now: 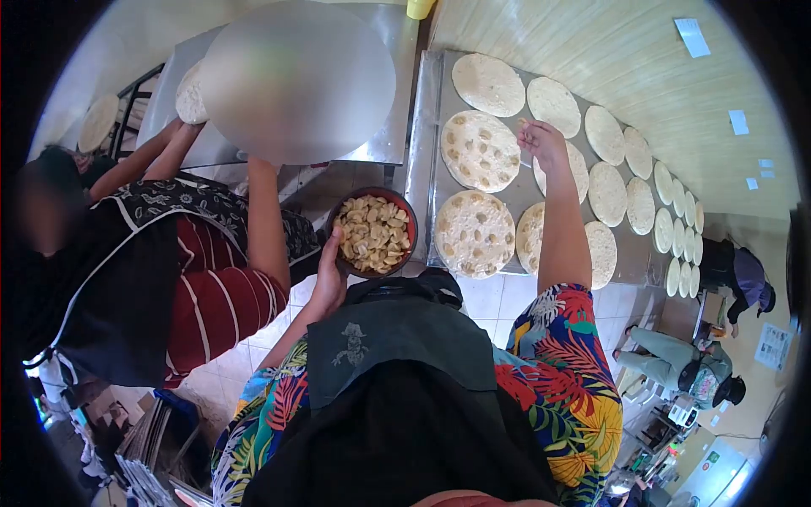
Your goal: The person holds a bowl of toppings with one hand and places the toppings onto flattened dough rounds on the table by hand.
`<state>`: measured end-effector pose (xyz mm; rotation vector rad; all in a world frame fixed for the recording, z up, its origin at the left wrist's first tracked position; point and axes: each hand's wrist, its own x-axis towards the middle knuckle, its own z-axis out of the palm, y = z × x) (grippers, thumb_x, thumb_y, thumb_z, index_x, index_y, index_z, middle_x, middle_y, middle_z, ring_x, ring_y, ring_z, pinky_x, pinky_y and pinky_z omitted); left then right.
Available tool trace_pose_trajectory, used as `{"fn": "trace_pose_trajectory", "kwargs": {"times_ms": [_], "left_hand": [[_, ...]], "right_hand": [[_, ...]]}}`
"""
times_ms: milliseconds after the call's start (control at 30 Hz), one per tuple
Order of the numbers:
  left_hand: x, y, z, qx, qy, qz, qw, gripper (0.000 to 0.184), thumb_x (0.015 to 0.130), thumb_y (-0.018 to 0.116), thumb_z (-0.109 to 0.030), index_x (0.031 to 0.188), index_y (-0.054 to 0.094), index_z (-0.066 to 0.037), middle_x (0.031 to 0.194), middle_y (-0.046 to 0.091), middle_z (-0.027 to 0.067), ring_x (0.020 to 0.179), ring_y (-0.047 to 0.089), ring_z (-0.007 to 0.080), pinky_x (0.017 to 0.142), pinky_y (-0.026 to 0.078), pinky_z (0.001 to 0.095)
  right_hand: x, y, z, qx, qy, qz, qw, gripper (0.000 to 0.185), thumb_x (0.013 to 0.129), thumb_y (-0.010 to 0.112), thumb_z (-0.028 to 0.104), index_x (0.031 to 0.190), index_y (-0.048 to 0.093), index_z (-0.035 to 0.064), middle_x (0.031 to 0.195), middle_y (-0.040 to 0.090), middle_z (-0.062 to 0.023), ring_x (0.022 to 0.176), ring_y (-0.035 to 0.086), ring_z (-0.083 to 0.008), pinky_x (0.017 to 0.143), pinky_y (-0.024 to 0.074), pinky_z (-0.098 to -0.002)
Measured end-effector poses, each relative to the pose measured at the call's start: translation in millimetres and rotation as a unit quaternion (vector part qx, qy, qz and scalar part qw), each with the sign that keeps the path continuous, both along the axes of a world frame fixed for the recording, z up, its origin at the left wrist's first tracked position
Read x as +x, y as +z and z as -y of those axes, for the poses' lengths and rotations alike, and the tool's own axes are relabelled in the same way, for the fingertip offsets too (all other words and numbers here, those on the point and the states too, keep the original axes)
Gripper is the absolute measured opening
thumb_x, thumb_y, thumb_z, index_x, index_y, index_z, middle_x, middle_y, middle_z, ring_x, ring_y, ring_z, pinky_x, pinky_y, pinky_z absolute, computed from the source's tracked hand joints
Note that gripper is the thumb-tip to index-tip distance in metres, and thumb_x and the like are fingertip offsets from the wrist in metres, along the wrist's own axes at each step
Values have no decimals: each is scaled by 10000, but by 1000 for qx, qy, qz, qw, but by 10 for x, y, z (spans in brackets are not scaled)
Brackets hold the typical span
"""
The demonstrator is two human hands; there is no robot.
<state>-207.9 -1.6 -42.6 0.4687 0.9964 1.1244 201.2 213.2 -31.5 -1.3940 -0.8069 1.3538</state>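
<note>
My left hand (329,275) grips the side of a dark bowl (340,260) and holds it in front of my apron. Sliced mushrooms (376,232) fill the bowl. Over the metal table, my right hand (545,144) is pinched, with a small pale piece at the fingertips that looks like a mushroom slice. Below it lies a round pizza base (574,171), partly hidden by my forearm. To its left, one pizza base (479,152) has mushroom slices spread on it, and a nearer base (475,234) is dotted with them too.
Plain pizza bases (488,84) run in rows along the metal table (430,144) to the right. At my left, a co-worker in striped sleeves (224,317) stands close, by another metal table (404,93). Other people (688,372) are far right.
</note>
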Motion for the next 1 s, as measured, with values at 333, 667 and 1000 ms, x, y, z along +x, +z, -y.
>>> {"fn": "trace_pose_trajectory", "kwargs": {"times_ms": [333,667,1000], "left_hand": [[-59,130,61,-43,32,-7,999,651,907,462,-476,1336,336,-4,1352,410,115,1252,388,199,1053,273,343],[-104,100,32,-62,49,9,997,666,898,478,-480,1335,336,2,1346,414,131,1248,389,214,1050,278,351],[-36,98,-138,-46,30,3,999,654,907,464,-472,1331,339,9,1344,419,124,1243,395,205,1050,279,341]], "right_hand": [[-397,-383,-738,-13,77,273,959,151,787,601,92,903,677,32,713,610,-30,631,582,-111,549,506,-243],[-468,-772,-1096,17,103,657,747,135,707,645,177,815,672,99,833,663,-115,810,641,-274,718,501,-381],[32,-562,-1067,-37,37,170,984,184,757,584,-2,939,598,-21,885,627,-150,752,660,-289,628,558,-370]]}}
